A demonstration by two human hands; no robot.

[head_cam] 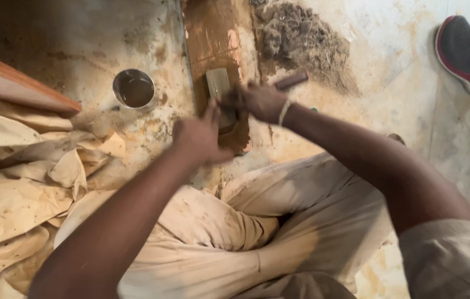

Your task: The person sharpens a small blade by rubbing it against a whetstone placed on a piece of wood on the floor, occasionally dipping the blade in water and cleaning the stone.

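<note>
My left hand (199, 135) rests on the near end of a brown, clay-smeared board (213, 39) that lies on the floor. Its fingers touch a small flat metal scraper (218, 83) lying on the board. My right hand (260, 101), a pale band on its wrist, is closed around a dark tool whose wooden handle (292, 81) sticks out to the right. Both hands meet over the wet brown clay at the board's near end. The frame is blurred at the hands.
A small steel cup (134, 88) of dark liquid stands left of the board. A heap of grey-brown clay and fibres (301, 39) lies behind. Crumpled beige paper (19, 188) and a wooden plank (13, 83) are at left. Another person's shoe (464, 52) is top right.
</note>
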